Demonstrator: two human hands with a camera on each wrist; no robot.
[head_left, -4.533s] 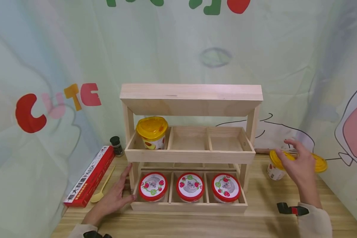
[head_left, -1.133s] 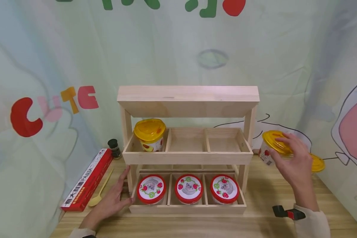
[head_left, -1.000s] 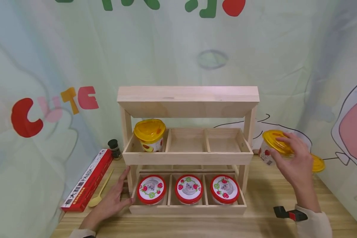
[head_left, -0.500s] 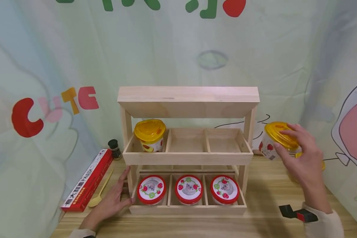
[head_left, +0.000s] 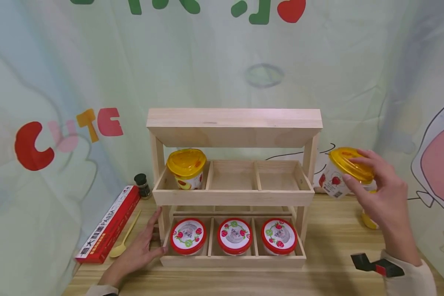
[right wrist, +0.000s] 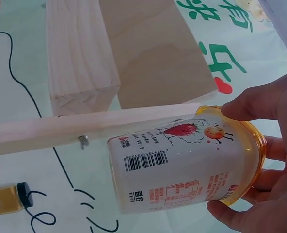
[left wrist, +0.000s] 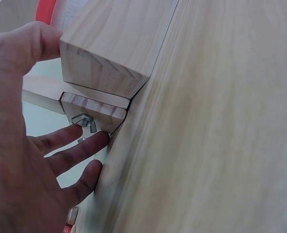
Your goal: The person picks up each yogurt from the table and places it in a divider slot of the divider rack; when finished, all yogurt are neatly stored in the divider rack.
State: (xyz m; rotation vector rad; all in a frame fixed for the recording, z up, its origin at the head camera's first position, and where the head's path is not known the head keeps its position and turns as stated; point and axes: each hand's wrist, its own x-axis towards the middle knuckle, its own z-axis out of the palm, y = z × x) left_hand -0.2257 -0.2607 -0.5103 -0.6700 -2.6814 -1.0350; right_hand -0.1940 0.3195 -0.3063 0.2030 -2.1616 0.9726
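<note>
My right hand (head_left: pixel 386 193) grips a yogurt cup (head_left: pixel 333 179) by its yellow lid, holding it tilted beside the right end of a two-tier wooden rack (head_left: pixel 233 198). In the right wrist view, the cup's white side (right wrist: pixel 153 170) shows a strawberry print and a barcode; thumb and fingers wrap the lid's rim. My left hand (head_left: pixel 140 248) rests against the rack's lower left corner. The left wrist view shows its thumb (left wrist: pixel 49 41) at the lower tray and fingers spread by a wing nut (left wrist: pixel 85 121). Another yellow-lidded cup (head_left: pixel 186 168) stands in the upper tier's left compartment.
Three red-lidded tubs, one the middle tub (head_left: pixel 234 236), fill the lower front compartments. A red pasta box (head_left: pixel 109 224), yellow spoon (head_left: pixel 120 246) and dark-capped jar (head_left: pixel 142 186) lie left of the rack. Behind my right hand, another yellow-lidded item (head_left: pixel 369 221) is partly hidden.
My right hand has taken hold of the yogurt cup by its lid and lifted it off the table, tilting it and drawing slightly right. My left hand has stayed at the rack.
</note>
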